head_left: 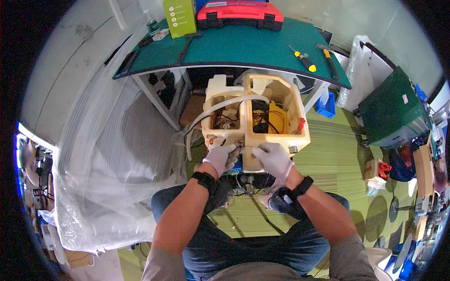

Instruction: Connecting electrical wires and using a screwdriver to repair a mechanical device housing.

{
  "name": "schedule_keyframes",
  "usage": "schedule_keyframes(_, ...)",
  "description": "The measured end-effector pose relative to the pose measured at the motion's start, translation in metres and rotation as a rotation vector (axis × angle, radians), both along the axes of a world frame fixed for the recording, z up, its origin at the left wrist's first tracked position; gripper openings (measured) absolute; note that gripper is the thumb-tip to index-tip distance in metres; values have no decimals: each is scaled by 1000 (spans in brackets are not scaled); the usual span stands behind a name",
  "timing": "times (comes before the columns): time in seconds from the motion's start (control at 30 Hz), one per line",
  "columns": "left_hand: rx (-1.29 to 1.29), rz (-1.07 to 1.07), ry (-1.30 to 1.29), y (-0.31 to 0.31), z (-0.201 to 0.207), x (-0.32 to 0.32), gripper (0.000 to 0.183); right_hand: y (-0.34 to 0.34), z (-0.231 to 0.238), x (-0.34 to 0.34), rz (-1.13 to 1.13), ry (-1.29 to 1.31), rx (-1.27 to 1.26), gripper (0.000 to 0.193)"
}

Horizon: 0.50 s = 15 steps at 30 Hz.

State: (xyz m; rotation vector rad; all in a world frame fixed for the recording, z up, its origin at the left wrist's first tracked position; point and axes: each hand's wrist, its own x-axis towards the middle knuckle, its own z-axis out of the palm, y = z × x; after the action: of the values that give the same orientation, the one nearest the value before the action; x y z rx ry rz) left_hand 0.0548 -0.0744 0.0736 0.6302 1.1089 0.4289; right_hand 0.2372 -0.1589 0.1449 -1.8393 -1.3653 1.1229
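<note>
In front of my knees stands a cream plastic machine housing (277, 139) with two open compartments on top. Wires and small parts show in the left compartment; the right one holds a yellow part (277, 118) and dark wiring. A pale flexible hose (220, 105) arches over both and hangs down at the left. My gloved left hand (222, 159) is closed at the front wall, its fingertips by a small dark fitting; what they grip is too small to name. My gloved right hand (274, 160) is closed in a pinch against the front wall beside it, its hold hidden.
Behind the housing is a green-topped table (243, 49) bearing a red tool case (240, 16), a green box (180, 18), a screwdriver (302, 60) and a hammer (328, 61). Plastic sheeting (117, 196) covers things at left. A blue bin (326, 105) and a dark green cabinet (393, 107) stand right.
</note>
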Motion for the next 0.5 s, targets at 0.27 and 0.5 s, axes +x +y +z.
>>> schedule_keyframes(0.27, 135, -39, 157, 6, -9, 3, 20, 34, -12, 7, 57, -160, -14, 38)
schedule_keyframes(0.5, 142, 12, 201, 8, -18, 17, 25, 39, -15, 11, 52, -305, 64, 34)
